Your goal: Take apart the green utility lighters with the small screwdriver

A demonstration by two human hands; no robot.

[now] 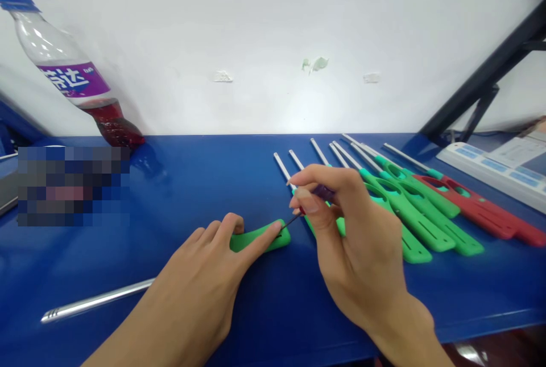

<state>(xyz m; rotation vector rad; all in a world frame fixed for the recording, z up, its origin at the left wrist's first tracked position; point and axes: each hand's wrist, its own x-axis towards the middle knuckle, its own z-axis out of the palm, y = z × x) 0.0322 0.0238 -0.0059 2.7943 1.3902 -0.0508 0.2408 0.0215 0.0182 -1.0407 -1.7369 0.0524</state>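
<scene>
Beneath my left hand (209, 267) a long-necked green lighter (256, 236) lies on its side on the blue tabletop, its silver tube pointing left past my wrist. My left fingers curl over the handle, thumb along the end. In my right hand (354, 230) is a thin screwdriver (291, 221), pinched between thumb and fingers, with a dark shaft and a partly hidden red and purple handle. Its tip meets the butt end of the lighter by my left thumb; the exact contact spot is hard to see. My right hand covers parts of several lighters behind it.
Several green lighters (426, 222) and two red lighters (478, 207) lie in a row at the right. A white power strip (490, 173) is beyond them. At the left back stands a drink bottle (72, 71); a blurred-out object (68, 190) sits before it. A white wall (256, 25) closes the back.
</scene>
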